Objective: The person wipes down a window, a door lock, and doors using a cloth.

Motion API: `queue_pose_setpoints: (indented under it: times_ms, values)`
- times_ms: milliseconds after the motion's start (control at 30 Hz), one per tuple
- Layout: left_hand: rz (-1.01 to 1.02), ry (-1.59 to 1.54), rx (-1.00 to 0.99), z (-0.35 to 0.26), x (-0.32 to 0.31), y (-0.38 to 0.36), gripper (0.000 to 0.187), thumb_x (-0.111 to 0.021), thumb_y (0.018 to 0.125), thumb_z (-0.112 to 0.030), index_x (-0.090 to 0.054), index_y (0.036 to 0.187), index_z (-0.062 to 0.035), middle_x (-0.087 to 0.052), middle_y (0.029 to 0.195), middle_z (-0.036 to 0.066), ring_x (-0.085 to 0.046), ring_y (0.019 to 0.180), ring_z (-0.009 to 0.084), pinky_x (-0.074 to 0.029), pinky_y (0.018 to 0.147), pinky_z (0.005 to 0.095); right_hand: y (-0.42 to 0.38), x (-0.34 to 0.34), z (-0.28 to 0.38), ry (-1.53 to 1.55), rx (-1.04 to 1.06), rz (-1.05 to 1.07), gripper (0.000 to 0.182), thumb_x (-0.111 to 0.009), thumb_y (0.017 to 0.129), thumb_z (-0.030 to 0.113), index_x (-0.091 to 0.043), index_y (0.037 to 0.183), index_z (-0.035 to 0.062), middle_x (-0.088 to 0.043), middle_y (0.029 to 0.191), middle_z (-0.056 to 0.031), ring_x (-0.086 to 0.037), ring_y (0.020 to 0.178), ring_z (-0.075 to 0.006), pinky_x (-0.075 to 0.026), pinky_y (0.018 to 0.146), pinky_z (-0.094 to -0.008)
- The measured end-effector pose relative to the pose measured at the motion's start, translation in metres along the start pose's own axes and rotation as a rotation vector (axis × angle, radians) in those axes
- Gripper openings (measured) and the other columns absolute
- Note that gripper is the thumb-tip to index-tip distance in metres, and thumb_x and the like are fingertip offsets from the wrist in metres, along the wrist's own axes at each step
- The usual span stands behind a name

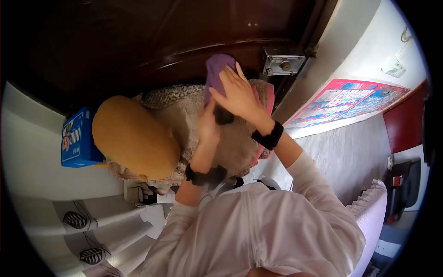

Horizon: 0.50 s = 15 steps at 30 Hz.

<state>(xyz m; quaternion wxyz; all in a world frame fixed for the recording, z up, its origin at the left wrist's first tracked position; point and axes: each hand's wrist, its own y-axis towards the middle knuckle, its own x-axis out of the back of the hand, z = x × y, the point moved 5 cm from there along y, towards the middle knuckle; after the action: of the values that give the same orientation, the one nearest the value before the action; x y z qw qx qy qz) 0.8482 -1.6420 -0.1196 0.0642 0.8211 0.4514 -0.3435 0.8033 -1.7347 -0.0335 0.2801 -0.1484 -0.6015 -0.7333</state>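
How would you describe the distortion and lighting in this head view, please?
Head view: strong fisheye bend with black corners; the door lies in deep shadow, the wall is washed bright; both hands, left and right, on the purple cloth, look slightly soft.

I see a pale pinkish-white zip-front top (258, 226) with sleeves pushed up the forearms, and a black band on each wrist: left (206, 176), right (268, 137).
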Motion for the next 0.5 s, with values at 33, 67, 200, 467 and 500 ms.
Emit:
queue_pose_setpoints:
  times_ms: [33, 67, 200, 467, 500]
  values:
    - [0.02, 0.063, -0.005, 0.004, -0.005, 0.0, 0.043, -0.052, 0.095, -0.024, -0.044, 0.131, -0.0009, -0.052, 0.126, 0.008, -0.049, 0.116, 0.0185, -0.039, 0.098, 0.0315, -0.008, -0.001, -0.008, -0.028, -0.067, 0.024, 0.037, -0.06, 0.084, 0.026, -0.049, 0.097, -0.0069, -0.054, 0.098, -0.0279, -0.051, 0.1, -0.0443, -0.028, 0.107, -0.0486]
    - [0.037, 0.128, -0.009, 0.01, -0.01, 0.001, 0.045, -0.053, 0.095, -0.023, -0.043, 0.133, -0.0008, -0.051, 0.129, 0.008, -0.048, 0.118, 0.0191, -0.037, 0.1, 0.0326, -0.017, 0.005, -0.02, -0.015, -0.172, 0.008, 0.036, -0.059, 0.085, 0.026, -0.049, 0.098, -0.0068, -0.054, 0.098, -0.0283, -0.051, 0.1, -0.0448, -0.028, 0.106, -0.049]
    - [0.075, 0.214, 0.069, 0.021, -0.039, -0.008, 0.046, -0.057, 0.092, -0.024, -0.047, 0.13, -0.0002, -0.05, 0.13, 0.008, -0.046, 0.118, 0.0191, -0.031, 0.102, 0.0268, -0.042, 0.012, -0.047, 0.003, -0.441, -0.077, 0.03, -0.059, 0.082, 0.024, -0.05, 0.091, -0.0037, -0.055, 0.092, -0.024, -0.052, 0.092, -0.0432, -0.033, 0.101, -0.0505]
    - [-0.164, 0.036, 0.023, -0.015, 0.0, -0.01, 0.054, -0.053, 0.093, -0.026, -0.037, 0.137, 0.0013, -0.046, 0.133, 0.014, -0.045, 0.12, 0.0215, -0.033, 0.103, 0.0328, 0.007, -0.024, 0.001, 0.064, -0.053, -0.055, 0.027, -0.06, 0.081, 0.022, -0.055, 0.09, -0.0024, -0.058, 0.1, -0.0243, -0.053, 0.103, -0.0385, -0.032, 0.106, -0.0469]
    - [-0.161, 0.045, 0.029, -0.007, -0.002, -0.005, 0.054, -0.053, 0.093, -0.026, -0.036, 0.137, 0.0009, -0.045, 0.135, 0.014, -0.045, 0.121, 0.0217, -0.033, 0.103, 0.0335, 0.006, -0.024, -0.002, 0.068, -0.051, -0.025, 0.029, -0.06, 0.081, 0.022, -0.056, 0.093, -0.0031, -0.058, 0.105, -0.0258, -0.052, 0.109, -0.0385, -0.032, 0.106, -0.0466]
